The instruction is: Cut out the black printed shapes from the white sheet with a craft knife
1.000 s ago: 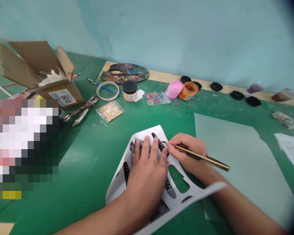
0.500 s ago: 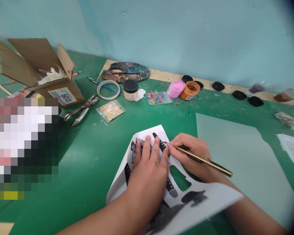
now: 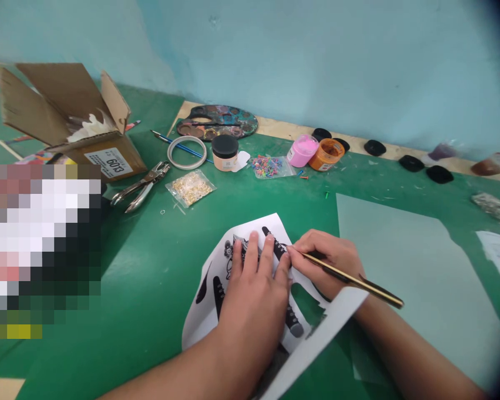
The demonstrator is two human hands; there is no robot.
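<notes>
A white printed sheet [image 3: 210, 314] with black shapes and cut-out holes lies on the green table. My left hand [image 3: 254, 294] rests flat on it, fingers stretched out and pressing the paper down. My right hand [image 3: 329, 261] is closed around a thin gold and black craft knife [image 3: 354, 281]. Its tip meets the paper right beside my left fingertips, at a long black printed shape [image 3: 275, 244]. The sheet's near right corner [image 3: 325, 336] curls up over my right forearm.
An open cardboard box [image 3: 73, 125] stands at the back left, with pliers [image 3: 141, 186], a bag of gold rings [image 3: 190, 188], a tape ring [image 3: 186, 152] and a black-lidded jar [image 3: 225, 153]. A paint palette [image 3: 219, 122], pink [image 3: 302, 150] and orange [image 3: 325, 154] pots and a pale sheet [image 3: 404, 261] lie farther back and right.
The paper's near right corner has lifted and folded over my right forearm. Both hands stay at the same spot on the sheet; the view has shifted slightly.
</notes>
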